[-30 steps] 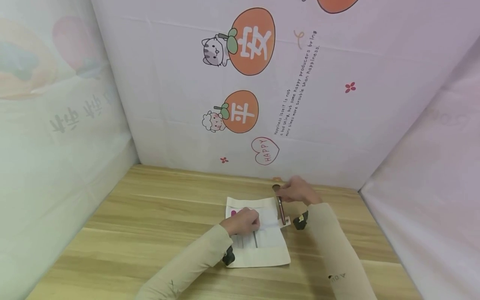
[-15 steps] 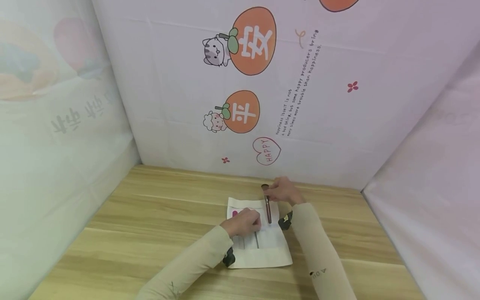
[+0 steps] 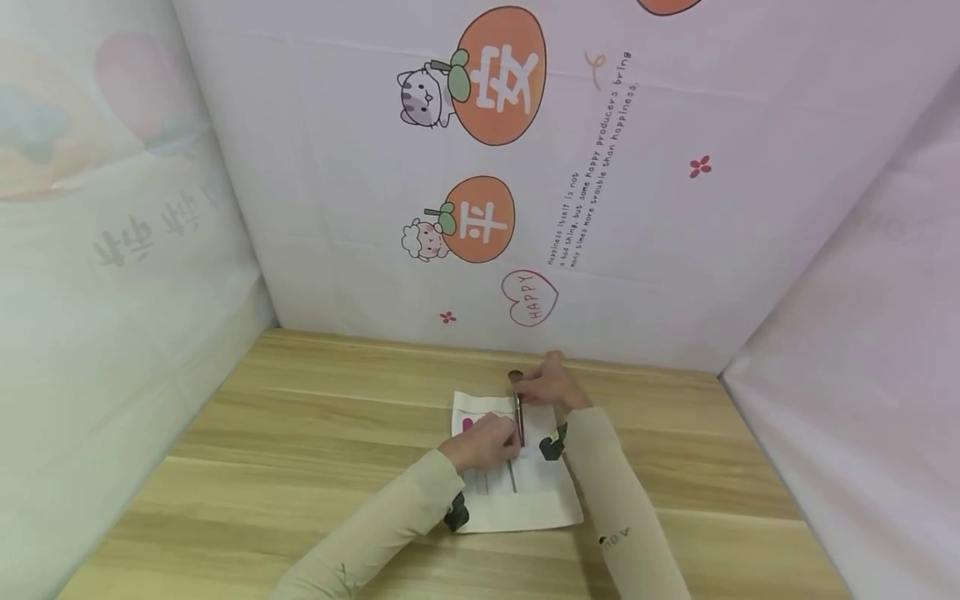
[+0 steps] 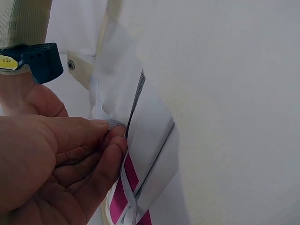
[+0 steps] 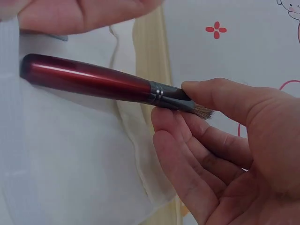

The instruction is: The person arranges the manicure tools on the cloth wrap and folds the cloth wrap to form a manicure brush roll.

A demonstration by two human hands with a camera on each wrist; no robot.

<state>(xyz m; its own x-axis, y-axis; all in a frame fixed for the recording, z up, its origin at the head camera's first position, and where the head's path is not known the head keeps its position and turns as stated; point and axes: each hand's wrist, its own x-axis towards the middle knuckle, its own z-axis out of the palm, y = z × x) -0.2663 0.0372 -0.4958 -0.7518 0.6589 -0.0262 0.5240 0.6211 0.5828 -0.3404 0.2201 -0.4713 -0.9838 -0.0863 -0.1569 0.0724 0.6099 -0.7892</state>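
My right hand [image 3: 549,383] pinches a makeup brush [image 5: 93,79] near its bristle end, thumb on one side of the dark ferrule and fingers on the other. The brush has a glossy dark red handle, which points toward the left hand. Beneath lies an off-white cloth brush roll [image 3: 525,517], unrolled on the table. My left hand [image 4: 70,159] pinches a white elastic band [image 4: 112,122] on the roll between thumb and fingers. In the right wrist view the handle's end reaches right up to the elastic band [image 5: 9,117]. Magenta pieces [image 4: 122,197] show below the left fingertips.
A cloth tab with a metal snap [image 4: 79,70] sticks out from the roll's side. The wooden table [image 3: 300,433] is enclosed by white printed cloth walls [image 3: 360,275] at the back and both sides. Each wrist wears a dark camera band [image 3: 552,443].
My right hand has carried the brush leftward from the roll's right edge until its handle reaches the left fingers. The left hand has stayed in place on the elastic band.
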